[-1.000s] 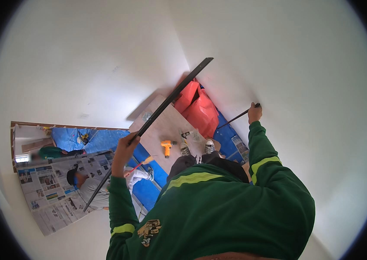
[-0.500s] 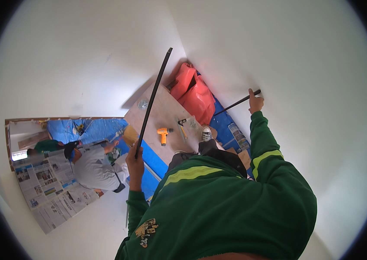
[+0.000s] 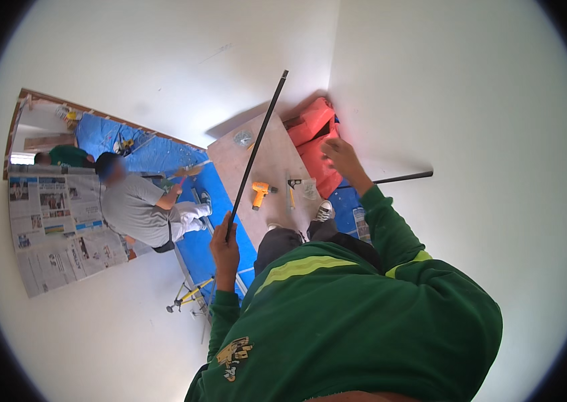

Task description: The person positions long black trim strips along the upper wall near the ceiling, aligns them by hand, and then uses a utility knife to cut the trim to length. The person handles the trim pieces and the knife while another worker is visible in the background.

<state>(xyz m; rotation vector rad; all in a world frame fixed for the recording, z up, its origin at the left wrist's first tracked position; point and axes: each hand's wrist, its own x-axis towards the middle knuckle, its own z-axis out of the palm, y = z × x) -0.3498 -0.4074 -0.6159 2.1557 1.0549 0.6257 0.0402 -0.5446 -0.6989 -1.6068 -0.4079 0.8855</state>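
My left hand (image 3: 224, 246) grips the lower end of a long thin black rod (image 3: 257, 144), which slants up and to the right over the wooden board (image 3: 267, 161). My right hand (image 3: 340, 155) is raised with fingers apart and holds nothing, close to the orange bag (image 3: 311, 137) by the white wall. A short black rod (image 3: 404, 177) sticks out from that wall, to the right of my right forearm and apart from the hand. My green sleeves and torso fill the lower part of the view.
On the board lie a yellow drill (image 3: 260, 194), a square tool (image 3: 292, 189) and a clear plastic bag. Blue sheeting (image 3: 206, 234) covers the floor. Another person (image 3: 139, 209) crouches at left beside spread newspapers (image 3: 56, 231). A yellow-legged stand (image 3: 186, 298) lies below.
My right hand has let go of the short rod at the wall and moved left toward the orange bag. My left hand has swung the long rod more upright.
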